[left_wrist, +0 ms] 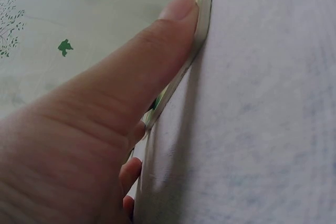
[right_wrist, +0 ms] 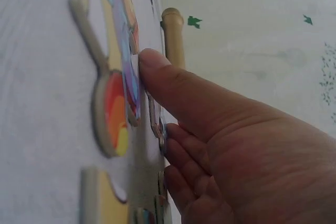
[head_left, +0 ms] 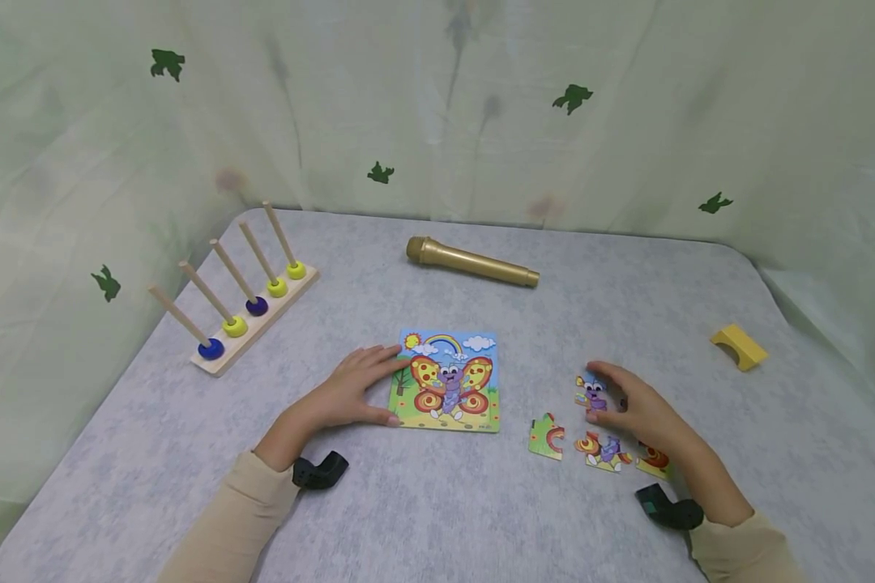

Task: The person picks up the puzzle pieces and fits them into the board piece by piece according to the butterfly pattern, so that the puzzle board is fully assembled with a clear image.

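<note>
A square butterfly puzzle board (head_left: 448,380) lies flat on the table. Along its left side my left hand (head_left: 339,389) is spread, its straight thumb on the lower corner and its fingertips at the upper corner. My right hand (head_left: 645,413) curls over a loose puzzle piece (head_left: 591,393) with the butterfly's purple head, thumb at the near edge and index finger at the far edge. Closer to me lie a green corner piece (head_left: 545,437), a body piece (head_left: 603,451) and a red-and-yellow wing piece (head_left: 653,461). Part of another piece shows under the right hand.
A gold toy microphone (head_left: 474,261) lies behind the board. At the left stands a wooden peg rack (head_left: 255,328) with blue, yellow and purple beads on upright pegs. A yellow arch block (head_left: 740,346) is at the right. A patterned curtain (head_left: 437,105) hangs behind the table.
</note>
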Motion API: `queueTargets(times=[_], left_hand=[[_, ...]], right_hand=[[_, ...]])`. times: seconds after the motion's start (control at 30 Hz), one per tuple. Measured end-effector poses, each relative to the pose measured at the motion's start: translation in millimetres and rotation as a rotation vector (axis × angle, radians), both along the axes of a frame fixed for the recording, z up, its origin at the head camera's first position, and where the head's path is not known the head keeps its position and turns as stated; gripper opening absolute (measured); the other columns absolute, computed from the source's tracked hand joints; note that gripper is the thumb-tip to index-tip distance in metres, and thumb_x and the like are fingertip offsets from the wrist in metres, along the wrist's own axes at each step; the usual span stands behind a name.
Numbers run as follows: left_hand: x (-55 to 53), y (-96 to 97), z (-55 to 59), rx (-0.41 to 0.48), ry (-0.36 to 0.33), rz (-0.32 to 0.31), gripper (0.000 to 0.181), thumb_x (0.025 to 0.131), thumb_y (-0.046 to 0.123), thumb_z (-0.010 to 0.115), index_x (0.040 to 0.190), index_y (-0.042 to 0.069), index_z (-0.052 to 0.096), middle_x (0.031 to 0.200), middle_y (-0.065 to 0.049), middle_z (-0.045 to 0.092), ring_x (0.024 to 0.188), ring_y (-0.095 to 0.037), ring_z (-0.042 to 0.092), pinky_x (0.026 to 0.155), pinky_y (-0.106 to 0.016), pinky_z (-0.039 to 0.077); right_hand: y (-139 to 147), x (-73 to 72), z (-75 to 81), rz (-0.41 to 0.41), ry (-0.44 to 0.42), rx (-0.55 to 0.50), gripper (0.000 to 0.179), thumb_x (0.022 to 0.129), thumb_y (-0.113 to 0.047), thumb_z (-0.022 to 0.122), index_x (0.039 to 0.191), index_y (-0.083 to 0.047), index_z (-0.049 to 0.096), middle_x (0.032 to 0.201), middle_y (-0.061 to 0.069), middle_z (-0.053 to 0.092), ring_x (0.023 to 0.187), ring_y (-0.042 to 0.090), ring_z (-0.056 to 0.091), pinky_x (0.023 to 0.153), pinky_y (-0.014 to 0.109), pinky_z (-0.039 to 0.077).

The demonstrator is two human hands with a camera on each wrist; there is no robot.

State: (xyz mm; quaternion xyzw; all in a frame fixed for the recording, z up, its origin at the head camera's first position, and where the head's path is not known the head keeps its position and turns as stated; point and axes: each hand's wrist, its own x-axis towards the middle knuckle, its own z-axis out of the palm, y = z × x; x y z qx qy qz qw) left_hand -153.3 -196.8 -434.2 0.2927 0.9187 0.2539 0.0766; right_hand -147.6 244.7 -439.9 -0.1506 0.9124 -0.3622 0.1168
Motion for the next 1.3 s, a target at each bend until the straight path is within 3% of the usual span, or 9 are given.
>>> queueTargets(times=[0.37,0.57,0.77,0.9,1.07,1.3], left_hand=[[0.1,-0.6,-0.1,-0.014,-0.033,0.003,0.086,0.068,0.063,0.064,0.139,0.023,0.036,0.147,-0.004,0.021,0.132,-0.029,0.014,0.105,-0.047,0.006],[0.4,-0.3,-0.3,-0.013,-0.035,0.003,0.086,0.068,0.062,0.064,0.139,0.023,0.036,0.147,-0.004,0.021,0.133,-0.029,0.013,0.105,-0.047,0.005],[-0.1,-0.4,-0.1,-0.001,-0.013,-0.009,0.085,0.068,0.06,0.066,0.138,0.019,0.038,0.146,-0.006,0.023,0.132,-0.031,0.015,0.105,-0.046,0.005],[-0.8,-0.5,-0.4,0.002,-0.014,-0.009,0.086,0.068,0.061,0.065,0.138,0.02,0.038,0.146,-0.006,0.022,0.132,-0.031,0.014,0.105,-0.045,0.005],[-1.2,-1.2,-1.1,-0.008,-0.023,-0.009,0.086,0.068,0.063,0.064,0.139,0.021,0.037,0.147,-0.004,0.021,0.133,-0.029,0.013,0.105,-0.043,0.004],[-0.8,-1.9,-1.0,-0.009,-0.019,-0.003,0.085,0.069,0.062,0.064,0.139,0.022,0.037,0.147,-0.004,0.021,0.133,-0.029,0.013,0.105,-0.045,0.004]], right_hand=[[-3.9,4.8,5.3,0.03,0.144,0.054,0.063,0.073,-0.03,0.074,0.124,-0.001,0.05,0.126,0.017,0.039,0.118,0.036,0.035,0.093,0.055,0.031],[-14.1,8.6,18.4,0.046,0.239,-0.05,0.056,0.073,-0.022,0.076,0.12,-0.004,0.053,0.122,0.011,0.042,0.107,0.03,0.043,0.085,0.053,0.038],[-47.9,16.2,42.8,0.154,0.349,-0.178,0.058,0.071,-0.015,0.077,0.122,-0.006,0.053,0.124,0.004,0.043,0.104,0.019,0.044,0.085,0.039,0.041],[-79.8,17.1,54.2,0.234,0.417,-0.255,0.059,0.07,-0.012,0.077,0.124,-0.005,0.052,0.125,0.005,0.043,0.105,0.019,0.045,0.087,0.032,0.041],[-119.3,13.6,55.5,0.299,0.39,-0.306,0.058,0.072,-0.015,0.076,0.124,-0.005,0.052,0.126,0.005,0.041,0.11,0.019,0.044,0.089,0.036,0.041],[-158.3,-2.9,36.2,0.317,0.305,-0.191,0.056,0.076,-0.021,0.073,0.125,-0.006,0.051,0.128,0.01,0.04,0.109,0.02,0.044,0.083,0.036,0.044]])
